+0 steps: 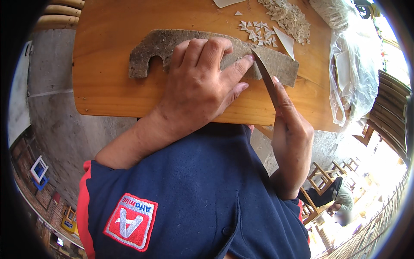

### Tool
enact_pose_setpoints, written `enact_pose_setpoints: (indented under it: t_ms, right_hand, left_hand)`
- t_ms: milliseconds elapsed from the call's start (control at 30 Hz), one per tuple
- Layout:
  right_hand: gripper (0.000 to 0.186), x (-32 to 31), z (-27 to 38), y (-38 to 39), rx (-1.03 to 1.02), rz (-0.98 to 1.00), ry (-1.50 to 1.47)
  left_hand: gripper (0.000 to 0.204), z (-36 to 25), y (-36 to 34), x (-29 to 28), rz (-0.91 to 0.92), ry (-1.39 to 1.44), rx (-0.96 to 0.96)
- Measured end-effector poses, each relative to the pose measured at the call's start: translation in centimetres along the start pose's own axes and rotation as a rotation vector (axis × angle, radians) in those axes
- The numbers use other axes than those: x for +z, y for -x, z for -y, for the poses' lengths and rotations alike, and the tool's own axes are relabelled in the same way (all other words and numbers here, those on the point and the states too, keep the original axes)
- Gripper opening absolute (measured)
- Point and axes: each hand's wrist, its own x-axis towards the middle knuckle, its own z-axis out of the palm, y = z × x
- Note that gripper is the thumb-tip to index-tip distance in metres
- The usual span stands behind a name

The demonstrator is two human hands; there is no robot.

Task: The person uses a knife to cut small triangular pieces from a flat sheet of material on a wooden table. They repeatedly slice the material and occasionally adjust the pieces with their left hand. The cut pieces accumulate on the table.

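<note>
A worn grey-brown wooden board [172,39] with a notch in its left part lies across the table. My left hand [200,71] bears down on it, fingers bent over the board and the index fingertip beside a knife tip. What lies under that fingertip is hidden. In my right hand [291,123] is a dark-bladed knife [266,80], its tip resting on the board. Beyond the board lie several small pale triangular pieces [258,31]. A larger pale triangular sheet [285,43] touches the board's far edge.
A heap of small pale pieces [293,21] sits at the far right of the wooden table [112,56], near a clear plastic bag [360,69]. Part of another pale sheet [227,2] shows at the far edge. Stools [321,179] and a bent-over person [344,199] are at lower right.
</note>
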Motion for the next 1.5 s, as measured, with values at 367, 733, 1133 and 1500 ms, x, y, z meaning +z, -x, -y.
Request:
enact_pose_setpoints:
  t_ms: [367, 733, 1133, 1500]
  right_hand:
    - [0.075, 0.1, 0.5, 0.2, -0.005, 0.032, 0.112]
    - [0.055, -1.9, -1.5, -0.3, -0.013, -0.018, -0.056]
    - [0.060, -2.1, -3.1, -4.4, -0.194, 0.107, 0.150]
    - [0.046, -4.4, -5.6, -6.2, -0.194, 0.204, 0.001]
  left_hand:
    - [0.045, -0.1, 0.0, 0.2, -0.022, 0.009, -0.002]
    - [0.053, 0.6, 0.0, -0.1, -0.072, 0.129, -0.032]
    - [0.056, 1.2, -0.1, 0.4, -0.202, 0.250, -0.047]
    - [0.059, 1.3, -0.1, 0.6, -0.162, 0.191, -0.038]
